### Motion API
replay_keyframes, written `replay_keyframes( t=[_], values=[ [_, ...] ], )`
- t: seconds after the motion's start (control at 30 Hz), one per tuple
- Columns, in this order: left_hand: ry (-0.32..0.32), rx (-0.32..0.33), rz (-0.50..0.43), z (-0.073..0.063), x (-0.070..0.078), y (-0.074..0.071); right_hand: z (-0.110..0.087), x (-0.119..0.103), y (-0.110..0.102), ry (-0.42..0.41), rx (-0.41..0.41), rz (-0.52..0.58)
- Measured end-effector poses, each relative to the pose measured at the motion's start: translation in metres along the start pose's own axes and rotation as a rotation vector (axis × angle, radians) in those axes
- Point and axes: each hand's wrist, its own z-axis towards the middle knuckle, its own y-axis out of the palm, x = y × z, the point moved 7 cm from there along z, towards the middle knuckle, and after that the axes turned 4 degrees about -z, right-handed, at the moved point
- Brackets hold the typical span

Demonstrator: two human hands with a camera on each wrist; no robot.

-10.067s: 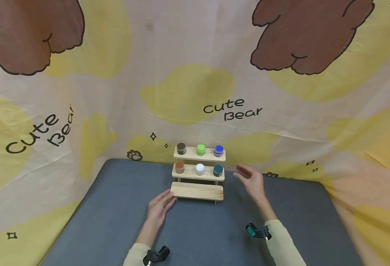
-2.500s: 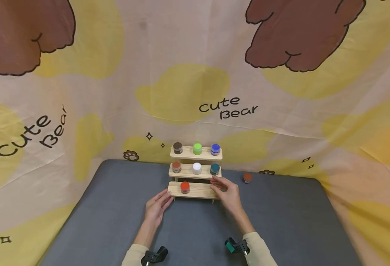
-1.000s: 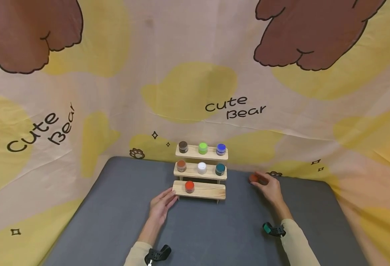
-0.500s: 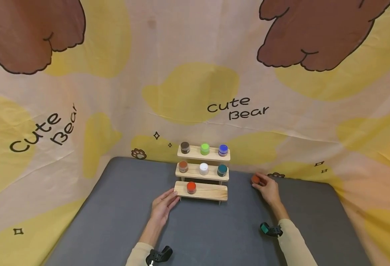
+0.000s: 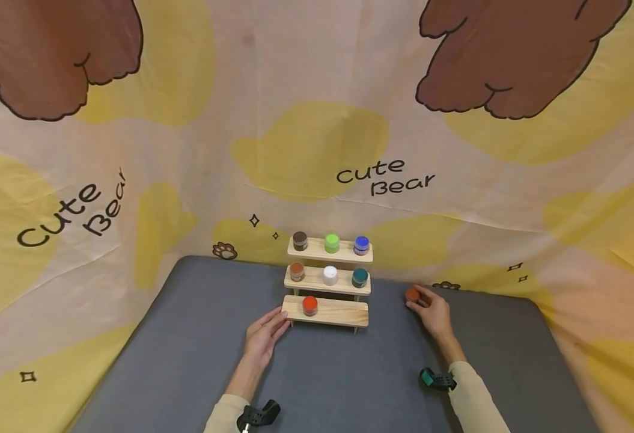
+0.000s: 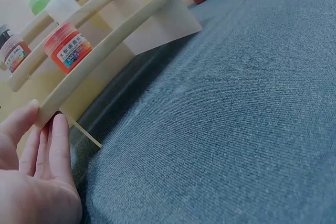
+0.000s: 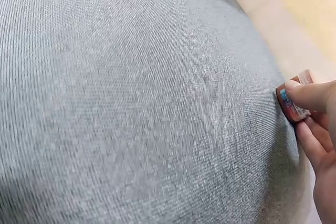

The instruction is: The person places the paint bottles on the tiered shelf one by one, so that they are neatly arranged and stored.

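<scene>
A three-tier wooden display stand [image 5: 338, 314] stands on the grey-blue cloth. My left hand [image 5: 259, 340] holds the left end of its lowest tier, thumb on top and fingers beneath in the left wrist view. On that tier sits a red paint jar [image 6: 68, 47] with a printed label. To the right of the stand, my right hand [image 5: 432, 311] pinches a brown-orange paint jar [image 5: 412, 294] between thumb and fingers. In the right wrist view this jar [image 7: 287, 106] appears low at the cloth; whether it touches is unclear.
The middle tier bears a brown jar [image 5: 297, 272], a white jar [image 5: 330, 275] and a teal jar [image 5: 360, 278]. Above them are a dark brown jar [image 5: 300, 241], a green jar [image 5: 332, 243] and a blue jar [image 5: 361, 245]. A printed curtain [image 5: 295, 150] hangs close behind.
A red jar has come onto the lowest tier since the oldest frame. My right hand has gone from the tier's right end to the brown-orange jar and grips it. The left hand stays put.
</scene>
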Motion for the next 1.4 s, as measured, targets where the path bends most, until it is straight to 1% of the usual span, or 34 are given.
replay_keyframes(
  t=[0.17, 0.47, 0.73, 1.03, 1.4],
  values=[
    [-0.001, -0.004, 0.002, 0.001, -0.001, 0.0, -0.002, 0.0, 0.0, 0.01, 0.025, 0.005],
    [-0.012, 0.009, -0.017, 0.001, 0.0, -0.001, -0.007, -0.004, 0.002, 0.01, 0.019, 0.007],
    [-0.009, 0.003, -0.018, 0.002, 0.001, -0.001, -0.018, -0.014, 0.005, 0.007, 0.008, 0.066],
    [-0.006, -0.001, -0.011, 0.002, 0.001, -0.001, -0.029, -0.034, 0.0, -0.035, 0.008, 0.114],
    [0.017, -0.017, -0.05, 0.001, 0.0, 0.0, -0.042, -0.057, -0.002, -0.073, 0.009, 0.127]
  ],
)
